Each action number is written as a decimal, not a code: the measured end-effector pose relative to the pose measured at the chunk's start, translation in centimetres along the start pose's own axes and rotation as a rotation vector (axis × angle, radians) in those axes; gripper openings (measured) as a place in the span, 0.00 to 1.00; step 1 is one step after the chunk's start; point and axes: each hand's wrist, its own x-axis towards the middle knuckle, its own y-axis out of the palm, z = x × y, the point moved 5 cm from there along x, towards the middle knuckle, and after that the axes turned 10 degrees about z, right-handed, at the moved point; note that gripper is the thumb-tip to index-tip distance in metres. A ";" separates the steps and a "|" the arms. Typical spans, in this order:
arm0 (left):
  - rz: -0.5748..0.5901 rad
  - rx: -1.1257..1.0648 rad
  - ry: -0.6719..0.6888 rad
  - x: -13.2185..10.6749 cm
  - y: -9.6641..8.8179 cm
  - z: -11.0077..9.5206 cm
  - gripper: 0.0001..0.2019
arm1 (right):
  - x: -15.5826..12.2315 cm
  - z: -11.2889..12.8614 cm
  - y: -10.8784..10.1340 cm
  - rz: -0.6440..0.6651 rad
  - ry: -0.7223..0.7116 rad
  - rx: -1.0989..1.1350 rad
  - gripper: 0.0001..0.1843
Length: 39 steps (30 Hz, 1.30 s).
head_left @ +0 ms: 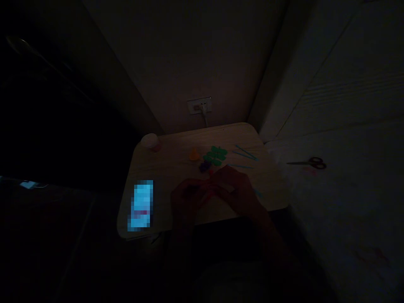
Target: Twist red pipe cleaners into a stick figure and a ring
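Observation:
The room is very dark. My left hand (186,198) and my right hand (235,189) meet over the front of a small wooden table (170,164). Both hands have their fingers curled together around a small reddish piece (208,194) held between them; its shape is too dim to make out. Just beyond the hands lie green cut-out pieces (216,155), an orange piece (194,155), a small dark purple piece (204,167) and thin teal sticks (246,153).
A lit phone screen (141,205) lies at the table's front left. A pale round container (150,141) stands at the back left corner. A wall socket (199,105) with a plug is behind. Scissors (307,163) lie on the pale surface to the right.

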 end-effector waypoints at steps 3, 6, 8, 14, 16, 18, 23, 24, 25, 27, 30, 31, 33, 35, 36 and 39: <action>-0.001 -0.048 0.012 0.1 0.1 0.1 0.07 | -0.2 -0.5 0.1 -0.059 0.092 0.036 0.08; -0.009 -0.063 -0.001 0.1 0.0 0.2 0.09 | -0.4 -0.8 0.0 -0.108 0.157 0.059 0.07; -0.010 -0.063 0.003 0.1 -0.1 0.2 0.11 | -0.4 -0.8 0.0 -0.116 0.153 0.047 0.06; 0.088 -0.125 -0.052 0.3 0.1 1.2 0.22 | -0.2 -0.4 0.0 -0.117 0.063 0.009 0.06; 0.104 -0.149 -0.087 0.2 0.2 1.3 0.20 | -0.2 -0.3 0.0 -0.113 0.043 0.003 0.07; 0.094 -0.140 -0.119 0.2 0.3 1.1 0.17 | -0.2 -0.3 0.0 -0.099 0.026 -0.005 0.08; 0.051 -0.093 -0.097 0.0 0.3 0.5 0.11 | 0.0 0.2 0.0 -0.028 -0.001 -0.018 0.09; 0.047 -0.086 -0.088 0.0 0.3 0.4 0.10 | 0.0 0.2 0.0 -0.017 0.000 -0.023 0.09; 0.044 -0.077 -0.083 0.0 0.3 0.3 0.10 | 0.0 0.3 0.0 -0.011 0.003 -0.024 0.08; 0.042 -0.060 -0.083 0.0 0.2 0.3 0.09 | 0.1 0.3 0.1 -0.006 0.008 -0.009 0.07; 0.025 -0.035 -0.102 0.0 0.1 0.2 0.10 | 0.1 0.3 0.2 -0.003 0.015 0.048 0.06; 0.013 -0.034 -0.104 0.0 0.1 0.2 0.10 | 0.1 0.2 0.2 -0.004 0.018 0.066 0.06; 0.002 -0.038 -0.094 -0.1 0.2 0.0 0.10 | 0.0 0.2 0.2 -0.022 0.020 0.085 0.05; 0.004 -0.049 -0.056 -0.1 0.2 -0.2 0.09 | 0.0 0.2 0.1 -0.045 0.031 0.089 0.05; 0.015 -0.045 -0.029 -0.2 0.3 -0.4 0.09 | 0.0 0.2 0.0 -0.058 0.041 0.091 0.05; 0.049 0.029 0.055 -0.3 0.3 -1.1 0.08 | 0.1 0.2 -0.1 -0.078 0.083 0.119 0.06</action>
